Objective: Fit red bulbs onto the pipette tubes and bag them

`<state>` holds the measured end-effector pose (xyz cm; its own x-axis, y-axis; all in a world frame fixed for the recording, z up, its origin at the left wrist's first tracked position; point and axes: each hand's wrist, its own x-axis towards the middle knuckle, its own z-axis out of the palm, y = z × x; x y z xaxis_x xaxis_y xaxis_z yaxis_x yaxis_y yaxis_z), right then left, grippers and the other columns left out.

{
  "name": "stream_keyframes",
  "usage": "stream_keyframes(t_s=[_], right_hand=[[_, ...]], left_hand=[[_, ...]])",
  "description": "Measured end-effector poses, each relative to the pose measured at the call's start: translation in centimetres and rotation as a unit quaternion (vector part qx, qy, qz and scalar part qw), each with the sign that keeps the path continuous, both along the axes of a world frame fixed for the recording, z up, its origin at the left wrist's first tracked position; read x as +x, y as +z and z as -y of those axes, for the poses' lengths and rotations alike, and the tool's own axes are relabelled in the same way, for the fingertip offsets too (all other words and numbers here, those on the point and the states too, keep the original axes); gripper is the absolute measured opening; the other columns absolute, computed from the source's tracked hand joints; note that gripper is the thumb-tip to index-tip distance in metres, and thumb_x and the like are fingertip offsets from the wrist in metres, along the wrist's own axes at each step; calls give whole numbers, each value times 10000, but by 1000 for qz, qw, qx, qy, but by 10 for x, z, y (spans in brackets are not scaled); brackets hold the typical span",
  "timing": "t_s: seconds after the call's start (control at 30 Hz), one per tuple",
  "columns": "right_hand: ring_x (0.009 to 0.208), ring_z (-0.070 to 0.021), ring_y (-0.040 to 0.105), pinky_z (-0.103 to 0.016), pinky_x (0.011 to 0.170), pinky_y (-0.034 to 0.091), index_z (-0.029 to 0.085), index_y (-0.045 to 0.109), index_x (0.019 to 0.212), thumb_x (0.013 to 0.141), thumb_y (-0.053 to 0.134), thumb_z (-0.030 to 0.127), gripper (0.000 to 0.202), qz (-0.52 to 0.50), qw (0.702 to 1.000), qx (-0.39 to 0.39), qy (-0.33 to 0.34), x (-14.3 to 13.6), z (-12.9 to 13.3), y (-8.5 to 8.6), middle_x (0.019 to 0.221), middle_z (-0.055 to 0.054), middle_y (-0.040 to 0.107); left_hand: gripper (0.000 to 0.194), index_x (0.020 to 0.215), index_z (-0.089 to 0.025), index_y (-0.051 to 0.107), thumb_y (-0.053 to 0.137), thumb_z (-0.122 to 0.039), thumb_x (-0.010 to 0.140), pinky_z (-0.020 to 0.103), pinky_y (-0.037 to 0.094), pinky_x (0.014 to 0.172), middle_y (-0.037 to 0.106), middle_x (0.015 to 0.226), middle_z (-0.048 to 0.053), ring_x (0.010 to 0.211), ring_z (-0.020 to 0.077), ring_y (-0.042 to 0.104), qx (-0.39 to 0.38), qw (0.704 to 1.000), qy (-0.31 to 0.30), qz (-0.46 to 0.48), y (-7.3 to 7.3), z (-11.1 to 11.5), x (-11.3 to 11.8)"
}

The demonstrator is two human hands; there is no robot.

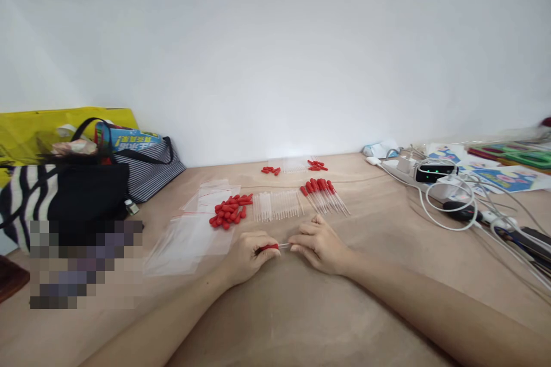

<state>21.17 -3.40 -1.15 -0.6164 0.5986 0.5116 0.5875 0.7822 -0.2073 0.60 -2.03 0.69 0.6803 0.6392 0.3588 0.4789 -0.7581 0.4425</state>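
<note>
A red rubber bulb (270, 247) is pinched in my left hand (253, 252), its mouth pointing right. My right hand (316, 245) grips a thin clear glass tube (284, 246), whose left end meets the bulb; how far it goes in I cannot tell. Beyond my left hand lies a heap of loose red bulbs (228, 210) on clear plastic bags (189, 246). A row of bare glass tubes (278, 206) lies beside the heap. Right of that row, several droppers (325, 194) with red bulbs on their tubes lie side by side.
Small red bulbs (271, 170) and more red pieces (317, 165) lie near the wall. A striped bag (146, 165) and a black bag (92, 194) stand at the left. White cables (447, 226), a power strip (402, 167) and printed sheets (510, 177) crowd the right side.
</note>
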Motion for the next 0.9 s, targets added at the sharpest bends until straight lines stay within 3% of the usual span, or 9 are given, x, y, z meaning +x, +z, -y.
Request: stream_keyframes(t_s=[0.17,0.27,0.33,0.4,0.6,0.7,0.9], right_hand=[[688,-136,451,-293,647,219,185,614,874,844,399,254,228,36,998,60,10,1,6,2,732,-35,564],[684,-135,458,-291,644,221,186,623,846,827,421,247,212,31,998,48,-14,2,5,1,702,-30,562],[689,-136,474,-292,650,225,187,630,816,820,426,241,211,5,997,28,-75,5,0,-1,699,-30,577],[700,-140,495,-291,662,233,195,635,806,816,424,244,217,-30,986,3,-164,10,-10,-3,720,-29,601],[771,-171,544,-301,707,251,218,644,853,793,424,277,235,-59,920,-55,-384,22,-51,-1,763,-29,651],[796,-187,547,-314,723,246,215,650,857,787,422,290,250,-26,895,-63,-441,19,-65,2,752,-46,653],[753,-208,556,-358,737,242,199,648,798,796,383,308,287,29,873,-73,-482,9,-72,4,744,-79,653]], left_hand=[[151,693,-163,634,562,-278,759,199,401,573,606,623,-11,581,108,529,-98,995,-15,-18,3,-1,-3],[249,937,-179,598,602,-280,710,218,427,592,606,737,-2,627,119,530,-122,991,45,15,1,-2,-4],[419,1090,-181,504,609,-264,692,231,443,603,576,803,4,627,113,524,-125,987,82,50,0,-3,-5],[449,1123,-180,459,588,-247,699,239,451,608,544,817,3,614,105,519,-125,985,101,69,-1,-4,-6],[175,864,-163,600,569,-254,717,250,438,617,566,746,25,667,138,513,-79,994,77,19,0,-5,-6],[157,840,-163,614,560,-258,728,246,435,611,569,749,32,670,138,512,-73,995,67,9,-1,-5,-6],[150,833,-165,621,561,-259,733,242,435,620,575,756,33,670,133,518,-69,996,59,10,-1,-6,-7]])
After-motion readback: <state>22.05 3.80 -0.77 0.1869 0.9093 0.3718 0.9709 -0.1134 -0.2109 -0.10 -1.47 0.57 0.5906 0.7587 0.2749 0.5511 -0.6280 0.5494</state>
